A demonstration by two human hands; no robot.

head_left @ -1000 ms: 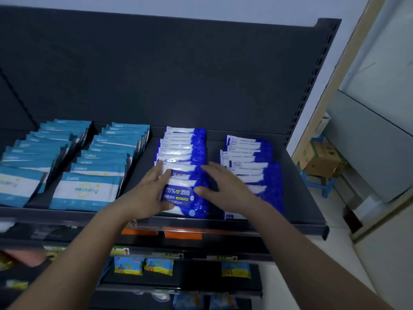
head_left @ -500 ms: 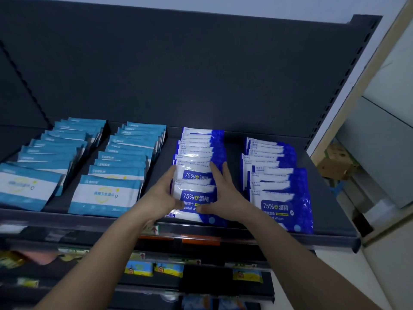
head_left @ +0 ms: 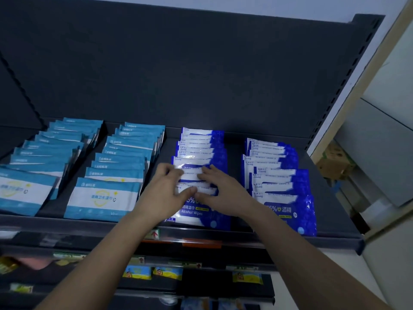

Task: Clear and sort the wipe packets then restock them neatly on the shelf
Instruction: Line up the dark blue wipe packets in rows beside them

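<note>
I'm watching the left hand (head_left: 165, 193) pinching the dark blue and white plastic alcohol wipe packets (head_left: 201, 144) in row 3 from the left on the dark grey metal shelf (head_left: 67, 229); the right hand (head_left: 221, 191) is pressing them, fingers flat.

**Shelf being watched from one head-worn camera**

The scene is being viewed through a single wide-angle camera worn on the head and aimed forward and downward. The shelf (head_left: 290, 240) is being seen from close by, within arm's reach, with the alcohol wipe packets (head_left: 201, 151) near the centre. The left hand (head_left: 165, 193) and right hand (head_left: 223, 193) are being framed from below, and lower shelves (head_left: 201, 287) are being caught along the bottom edge.
</note>
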